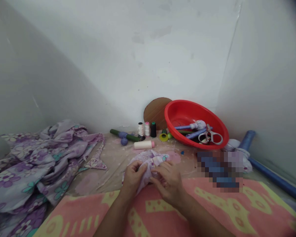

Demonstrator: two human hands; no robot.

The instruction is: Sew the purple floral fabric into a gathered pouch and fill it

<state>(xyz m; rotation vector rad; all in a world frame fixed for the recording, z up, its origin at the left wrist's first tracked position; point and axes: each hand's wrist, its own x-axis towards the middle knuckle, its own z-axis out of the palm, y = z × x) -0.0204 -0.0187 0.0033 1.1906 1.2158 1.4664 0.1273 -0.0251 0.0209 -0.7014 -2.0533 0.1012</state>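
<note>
A small piece of pale lilac floral cloth (148,158) lies bunched between my hands, just above the pink and yellow blanket. My left hand (134,176) pinches its left side between thumb and fingers. At the cloth's right side is my right hand (169,181), its thumb and fingertips brought together close to the fabric. Whatever sits between those fingertips is too small to make out. Just beyond the cloth, a cone of white thread (143,145) with a pink end rests on its side.
Heaped floral fabric (39,161) covers the left. Several upright thread spools, including a black one (153,129), stand by the wall near a green rod (124,135). A tilted red basin (180,110) holds scissors (209,136) and cloth-wrapped sticks. A blue pole (276,176) lies right, beside a pixelated patch.
</note>
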